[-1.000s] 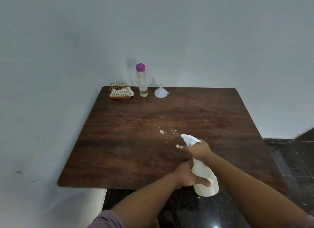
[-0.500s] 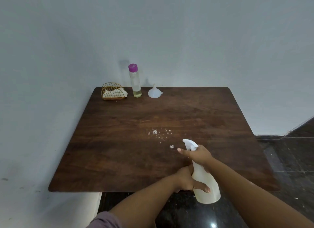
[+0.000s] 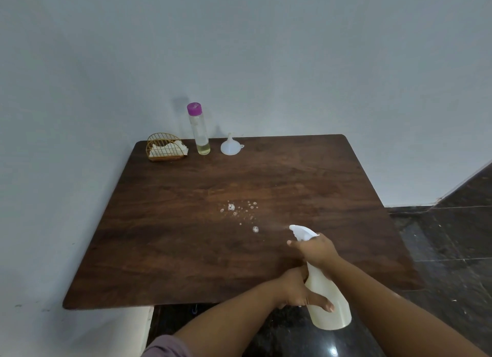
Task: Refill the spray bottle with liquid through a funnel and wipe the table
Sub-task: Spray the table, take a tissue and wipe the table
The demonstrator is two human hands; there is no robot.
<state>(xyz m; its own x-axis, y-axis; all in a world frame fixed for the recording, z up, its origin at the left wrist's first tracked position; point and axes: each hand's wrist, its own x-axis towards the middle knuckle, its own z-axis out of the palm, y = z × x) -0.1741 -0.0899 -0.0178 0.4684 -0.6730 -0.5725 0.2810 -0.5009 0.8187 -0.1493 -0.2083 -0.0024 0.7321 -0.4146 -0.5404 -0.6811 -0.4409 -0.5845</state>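
A white spray bottle (image 3: pixel 328 302) with pale liquid is held over the near edge of the dark wooden table (image 3: pixel 186 223), nozzle pointing left. My right hand (image 3: pixel 315 249) grips its neck and trigger, and a faint mist leaves the nozzle. My left hand (image 3: pixel 298 290) grips the bottle's body from the left. Foamy droplets (image 3: pixel 239 210) dot the table's middle. At the far edge stand a clear bottle (image 3: pixel 199 129) with a purple cap and a little yellow liquid, and a white funnel (image 3: pixel 230 145) turned mouth-down.
A gold wire holder (image 3: pixel 163 147) with white napkins sits at the far left corner. Pale walls run along the table's far and left sides. Dark tiled floor (image 3: pixel 452 250) lies to the right and below the near edge.
The view has shifted a little, so the table sits differently in frame. Both hands stay on the spray bottle. A faint mist now shows at the nozzle.
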